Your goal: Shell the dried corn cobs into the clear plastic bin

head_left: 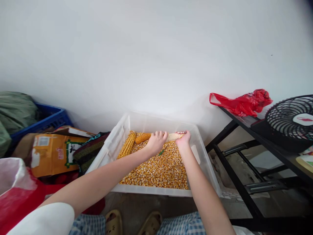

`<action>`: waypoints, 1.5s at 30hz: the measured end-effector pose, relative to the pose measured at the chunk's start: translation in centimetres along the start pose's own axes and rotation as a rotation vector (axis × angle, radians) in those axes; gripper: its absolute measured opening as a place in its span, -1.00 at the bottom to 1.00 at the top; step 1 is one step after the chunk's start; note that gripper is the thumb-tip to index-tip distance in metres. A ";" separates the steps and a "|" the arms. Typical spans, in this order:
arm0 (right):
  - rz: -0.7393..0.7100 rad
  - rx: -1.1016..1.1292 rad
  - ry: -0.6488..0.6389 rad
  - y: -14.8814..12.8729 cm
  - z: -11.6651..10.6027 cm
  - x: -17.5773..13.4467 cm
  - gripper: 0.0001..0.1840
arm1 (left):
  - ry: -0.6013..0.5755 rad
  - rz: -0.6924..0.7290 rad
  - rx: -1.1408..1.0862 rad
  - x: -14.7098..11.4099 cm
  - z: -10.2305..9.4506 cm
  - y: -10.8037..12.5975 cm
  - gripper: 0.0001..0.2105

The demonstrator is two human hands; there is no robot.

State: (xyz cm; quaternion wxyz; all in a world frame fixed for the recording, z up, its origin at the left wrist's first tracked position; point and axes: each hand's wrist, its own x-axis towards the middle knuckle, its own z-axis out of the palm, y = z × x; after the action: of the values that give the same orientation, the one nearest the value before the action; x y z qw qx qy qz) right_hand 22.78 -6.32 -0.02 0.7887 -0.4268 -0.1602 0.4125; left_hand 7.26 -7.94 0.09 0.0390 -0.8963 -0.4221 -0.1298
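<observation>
A pale, partly stripped corn cob [173, 137] spans the gap between my hands, above a bed of loose corn kernels [156, 173] in a translucent plastic bin [153, 190]. My left hand [157, 143] curls over its left part, knuckles up. At its right end, my right hand [184, 139] grips with the fingers behind the cob. An orange-yellow cob length [142, 138] shows left of my left hand; whether it belongs to the same cob is hidden. One full yellow ear of corn [127, 144] leans along the bin's left side.
To the right, a black folding-legged table [238, 121] carries a red plastic bag [249, 101] and a black fan [292, 119]. On the left are an orange carton [51, 156], a dark mesh bag [91, 151], a blue crate [52, 120] and a red-and-white sack [19, 195]. A white wall [156, 58] stands behind.
</observation>
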 end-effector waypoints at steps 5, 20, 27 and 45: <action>0.007 0.042 0.106 -0.6 0.9 -0.5 -0.61 | -0.071 -0.042 -0.143 -0.3 -0.2 1.0 -0.55; -0.166 -0.110 0.049 0.4 1.9 -0.8 -0.54 | -0.138 -0.092 -0.404 -0.3 1.0 0.1 -0.55; -0.141 -0.126 -0.062 0.5 1.0 -0.2 -0.53 | -0.326 -0.060 -0.945 0.2 0.9 -1.0 -0.45; 0.152 0.062 -0.370 -0.8 1.0 -0.7 -0.45 | -0.894 -0.214 -1.833 -0.4 2.0 -2.2 -0.67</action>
State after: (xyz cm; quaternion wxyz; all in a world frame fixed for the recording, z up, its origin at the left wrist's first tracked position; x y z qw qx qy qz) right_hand 22.18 -6.60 1.29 0.7252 -0.3299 -0.2570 0.5470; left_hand 5.74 -6.46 -2.07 -0.8335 -0.5057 -0.2144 -0.0594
